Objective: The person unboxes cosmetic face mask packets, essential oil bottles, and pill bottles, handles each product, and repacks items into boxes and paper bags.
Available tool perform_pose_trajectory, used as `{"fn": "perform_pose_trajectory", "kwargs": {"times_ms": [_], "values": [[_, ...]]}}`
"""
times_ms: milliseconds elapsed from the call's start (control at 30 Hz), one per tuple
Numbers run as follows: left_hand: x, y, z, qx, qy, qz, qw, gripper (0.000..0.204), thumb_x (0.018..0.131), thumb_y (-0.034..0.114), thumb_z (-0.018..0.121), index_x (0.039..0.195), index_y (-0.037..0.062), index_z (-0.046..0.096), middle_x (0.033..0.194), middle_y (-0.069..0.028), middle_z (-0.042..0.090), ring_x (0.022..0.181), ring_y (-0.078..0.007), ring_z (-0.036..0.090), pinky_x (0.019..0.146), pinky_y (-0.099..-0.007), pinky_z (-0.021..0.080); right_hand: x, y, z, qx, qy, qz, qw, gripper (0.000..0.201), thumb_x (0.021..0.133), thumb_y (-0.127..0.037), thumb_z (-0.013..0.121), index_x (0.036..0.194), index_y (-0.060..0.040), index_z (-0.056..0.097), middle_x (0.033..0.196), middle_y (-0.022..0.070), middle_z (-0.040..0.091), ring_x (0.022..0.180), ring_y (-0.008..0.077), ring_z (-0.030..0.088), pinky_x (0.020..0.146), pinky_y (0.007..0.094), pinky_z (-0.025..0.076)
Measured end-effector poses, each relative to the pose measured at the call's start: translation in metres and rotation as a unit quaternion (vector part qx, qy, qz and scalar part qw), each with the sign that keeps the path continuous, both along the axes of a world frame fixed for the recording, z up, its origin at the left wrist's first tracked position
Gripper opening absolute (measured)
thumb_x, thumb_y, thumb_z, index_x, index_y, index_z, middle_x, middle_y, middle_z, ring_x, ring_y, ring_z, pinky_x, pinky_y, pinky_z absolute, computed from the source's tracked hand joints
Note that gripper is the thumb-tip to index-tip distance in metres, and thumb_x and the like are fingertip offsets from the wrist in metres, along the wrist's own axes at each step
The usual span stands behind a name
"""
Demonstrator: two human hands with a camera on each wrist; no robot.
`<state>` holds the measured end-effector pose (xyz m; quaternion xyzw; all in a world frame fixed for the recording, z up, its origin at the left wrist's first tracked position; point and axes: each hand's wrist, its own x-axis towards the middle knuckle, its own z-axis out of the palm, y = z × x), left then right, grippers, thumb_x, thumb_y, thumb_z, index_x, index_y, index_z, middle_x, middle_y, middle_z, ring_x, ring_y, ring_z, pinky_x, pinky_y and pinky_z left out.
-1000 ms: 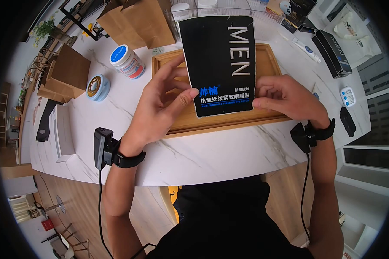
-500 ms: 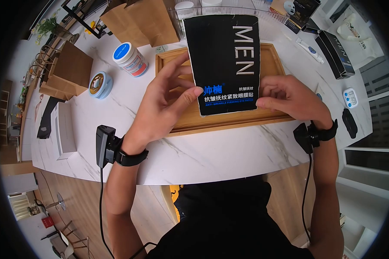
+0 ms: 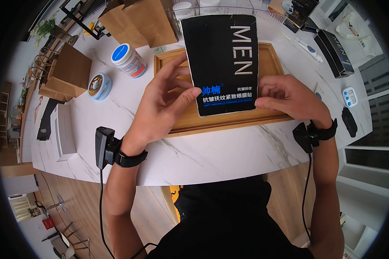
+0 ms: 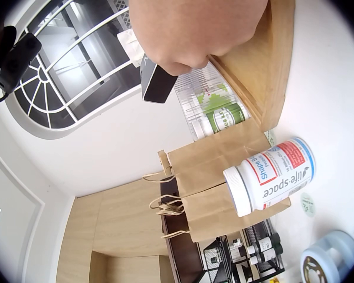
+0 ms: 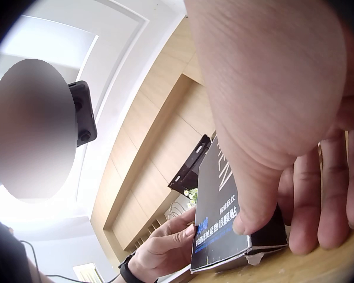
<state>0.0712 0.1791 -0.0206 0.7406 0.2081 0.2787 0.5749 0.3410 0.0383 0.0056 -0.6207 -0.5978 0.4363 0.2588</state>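
A black box (image 3: 220, 56) with "MEN" in silver letters stands upright over a wooden tray (image 3: 270, 58), its printed face toward the head camera. My left hand (image 3: 162, 101) holds its left edge, thumb on the front near the blue print and the fingers behind. At the lower right edge, my right hand (image 3: 289, 97) grips it with the thumb on the front; its fingers lie along the side. In the right wrist view the box (image 5: 215, 218) has a torn flap at its bottom edge. Only a dark corner of the box (image 4: 157, 81) shows in the left wrist view.
Left of the tray stand a white jar (image 3: 129, 61), a light blue round container (image 3: 99, 86), paper bags (image 3: 67, 71) and a white box (image 3: 62, 131). To the right lie a tube (image 3: 309, 49), a second black box (image 3: 334, 54) and a small timer (image 3: 349, 96).
The head view has shifted slightly back and forth. Both hands keep their hold on the box, with no clear change in its pose.
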Motion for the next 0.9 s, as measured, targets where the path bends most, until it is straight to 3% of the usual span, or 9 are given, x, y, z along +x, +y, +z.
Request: {"fn": "perform_pose_trajectory", "kwargs": {"times_ms": [133,733,900], "values": [[-0.0001,-0.0023,0.0046,-0.012,0.015,0.000,1.000,0.066,0.093,0.002,0.067,0.150,-0.0033,0.033,0.125,-0.0100,0.060,0.106,-0.0158,0.060,0.095,-0.0327,0.049,-0.0009,0.0000,0.0006,-0.002,-0.005,-0.004,1.000,0.022,0.094,-0.020,0.070,0.099,0.0002,0.065,0.071,-0.0009,0.058,0.062,0.0057,0.051,0.060,0.0225,0.042],[-0.0003,-0.0025,0.0052,-0.015,0.016,0.000,1.000,0.068,0.093,0.005,0.068,0.151,-0.0036,0.033,0.123,-0.0101,0.061,0.107,-0.0166,0.059,0.095,-0.0328,0.049,0.0003,0.0001,-0.0007,0.008,-0.005,0.005,1.000,0.023,0.094,-0.021,0.070,0.101,0.0003,0.065,0.072,-0.0002,0.059,0.062,0.0061,0.052,0.060,0.0225,0.043],[0.0001,-0.0022,0.0045,-0.007,0.013,-0.001,1.000,0.067,0.094,0.004,0.067,0.151,-0.0033,0.033,0.122,-0.0098,0.060,0.105,-0.0160,0.060,0.095,-0.0327,0.049,0.0009,0.0004,0.0002,0.007,-0.018,0.008,1.000,0.023,0.093,-0.021,0.071,0.095,-0.0003,0.063,0.070,-0.0003,0.058,0.061,0.0062,0.052,0.059,0.0227,0.042]]}}
